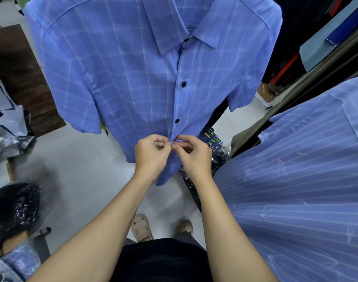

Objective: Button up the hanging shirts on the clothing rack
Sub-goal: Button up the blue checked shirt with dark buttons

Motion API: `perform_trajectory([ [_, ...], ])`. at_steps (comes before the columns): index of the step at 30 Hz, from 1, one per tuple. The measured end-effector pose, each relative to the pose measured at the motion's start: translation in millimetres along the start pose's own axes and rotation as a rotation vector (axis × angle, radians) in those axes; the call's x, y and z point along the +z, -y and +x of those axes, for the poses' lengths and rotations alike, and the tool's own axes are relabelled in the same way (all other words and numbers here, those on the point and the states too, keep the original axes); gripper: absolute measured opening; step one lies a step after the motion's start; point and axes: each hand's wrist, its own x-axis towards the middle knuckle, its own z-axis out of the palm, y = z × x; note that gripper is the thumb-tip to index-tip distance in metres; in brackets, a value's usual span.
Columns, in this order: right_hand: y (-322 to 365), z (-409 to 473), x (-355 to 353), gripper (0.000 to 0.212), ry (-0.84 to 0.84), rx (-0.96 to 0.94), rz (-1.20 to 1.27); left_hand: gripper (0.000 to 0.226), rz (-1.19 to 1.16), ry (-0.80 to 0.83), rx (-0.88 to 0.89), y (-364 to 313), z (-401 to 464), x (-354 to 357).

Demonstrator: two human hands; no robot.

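Blue checked fabric fills the middle of the view: a short-sleeved shirt point(133, 78) hangs facing the camera, its collar at the top and its front placket running down the centre. Three dark buttons show on the placket, one under the collar point(186, 40), one at mid-chest point(183, 84) and one lower point(177, 120), each lying flat against the closed front. Just beneath the lowest of them the two hands meet on the placket. The left hand point(150, 154) has its fingers point(159, 140) curled in, pinching the cloth edge from its side. The right hand point(195, 156) pinches the opposite edge between thumb and forefinger, the fingertips of both hands touching at the seam. Whatever button lies between them is hidden by the fingers. Below the hands the shirt's hem hangs loose and parted.

To the right, close to the camera, hangs a striped blue shirt point(296, 190), paler and with thin white lines. Plastic-wrapped dark packages point(214, 143) lie on the pale floor point(82, 159) behind the right hand. On the left sit a dark wooden panel point(17, 74) and a black plastic bag point(15, 208). Two beige shoes point(142, 227) stand at the bottom.
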Motion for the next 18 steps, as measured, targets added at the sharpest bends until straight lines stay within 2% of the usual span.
perform_trajectory([
  [5, -2, 4, -9, 0.018, 0.068, 0.361, 0.549, 0.010, -0.219, 0.078, -0.109, -5, -2, -5],
  [8, -3, 4, -6, 0.014, 0.066, 0.536, 0.762, 0.012, -0.178, 0.098, -0.040, -1, -2, -4],
  [10, -6, 0, 0, 0.015, 0.068, 0.489, 0.689, 0.013, -0.139, 0.100, -0.024, 4, -3, -3],
  [15, -11, -7, 8, 0.027, 0.120, 0.233, 0.316, 0.009, -0.132, 0.107, -0.015, 11, -4, -1],
  [18, -15, -6, 11, 0.020, 0.109, 0.159, 0.200, 0.003, -0.180, 0.135, -0.025, 14, -5, -5],
])
